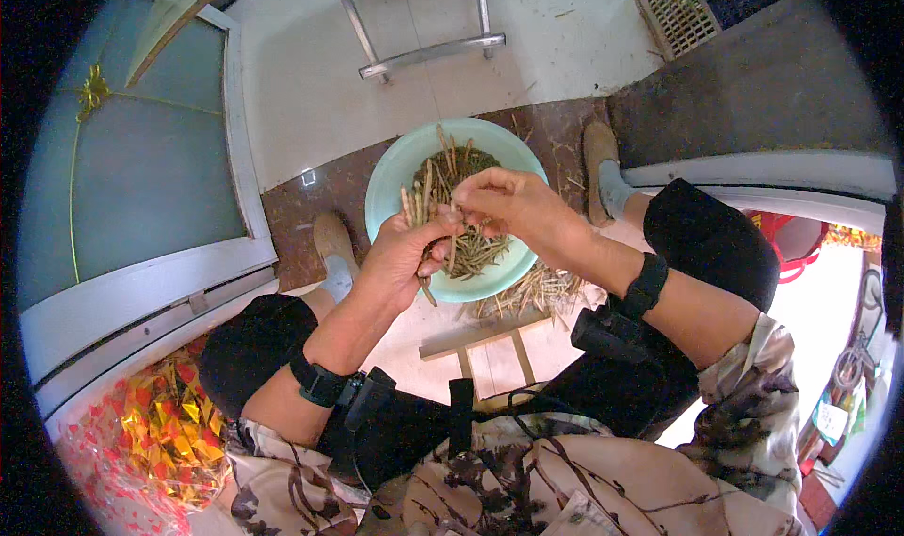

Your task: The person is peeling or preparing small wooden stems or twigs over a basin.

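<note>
A pale green plastic basin (387, 183) stands on the floor between my feet. In it lie slender dried bean pods (477, 257) and a heap of small dark bits (487, 158), perhaps loose beans. Above the basin's left side, my left hand (399, 257) grips a bunch of dry pods (428, 183), their tips poking up past the thumb. The fingertips of my right hand (530, 204) meet the left thumb and pinch the top of one pod. My fingers partly hide that pod, so whether it is split cannot be told.
Pod husks (540, 289) are strewn on the floor by the basin's near edge. A wooden stool frame (487, 338) shows below me. Ahead stands a metal frame (434, 54). A glass door (155, 162) is at left, above a bag of gold foil pieces (173, 430).
</note>
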A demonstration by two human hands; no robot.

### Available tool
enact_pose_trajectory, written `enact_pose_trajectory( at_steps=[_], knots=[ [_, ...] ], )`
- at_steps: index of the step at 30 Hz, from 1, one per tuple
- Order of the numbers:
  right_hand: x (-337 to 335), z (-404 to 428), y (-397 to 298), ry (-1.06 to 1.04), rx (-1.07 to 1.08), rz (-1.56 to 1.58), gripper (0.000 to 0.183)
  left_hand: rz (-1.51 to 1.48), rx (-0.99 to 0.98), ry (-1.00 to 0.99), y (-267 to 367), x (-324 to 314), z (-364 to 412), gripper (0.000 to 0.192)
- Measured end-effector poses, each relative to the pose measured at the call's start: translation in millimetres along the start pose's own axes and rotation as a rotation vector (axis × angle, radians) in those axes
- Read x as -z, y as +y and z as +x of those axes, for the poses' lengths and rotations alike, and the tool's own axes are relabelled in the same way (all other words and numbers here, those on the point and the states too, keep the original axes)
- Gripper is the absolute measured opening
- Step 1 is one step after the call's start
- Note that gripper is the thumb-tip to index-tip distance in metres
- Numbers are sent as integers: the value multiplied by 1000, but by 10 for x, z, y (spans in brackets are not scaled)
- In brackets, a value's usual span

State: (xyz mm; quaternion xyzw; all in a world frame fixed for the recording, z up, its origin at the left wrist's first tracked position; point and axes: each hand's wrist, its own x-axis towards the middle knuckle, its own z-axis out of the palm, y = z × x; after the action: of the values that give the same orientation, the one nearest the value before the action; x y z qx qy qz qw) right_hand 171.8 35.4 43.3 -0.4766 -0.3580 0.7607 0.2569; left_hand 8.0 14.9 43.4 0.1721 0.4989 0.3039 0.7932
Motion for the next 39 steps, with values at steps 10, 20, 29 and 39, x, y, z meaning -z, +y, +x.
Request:
enact_pose_trajectory(
  at_steps=[10,20,29,39],
  knots=[
    [111,123,60,-127,-157,34,17,70,35,16,14,-64,-22,9],
    [8,48,27,-105,-88,170,19,-163,45,-38,0,-58,-12,10],
    [-27,108,22,61,-23,-139,17,35,-40,59,-70,-45,55,12],
    [-59,155,31,22,-41,-53,18,17,-52,125,-50,-42,49,11]
  ],
)
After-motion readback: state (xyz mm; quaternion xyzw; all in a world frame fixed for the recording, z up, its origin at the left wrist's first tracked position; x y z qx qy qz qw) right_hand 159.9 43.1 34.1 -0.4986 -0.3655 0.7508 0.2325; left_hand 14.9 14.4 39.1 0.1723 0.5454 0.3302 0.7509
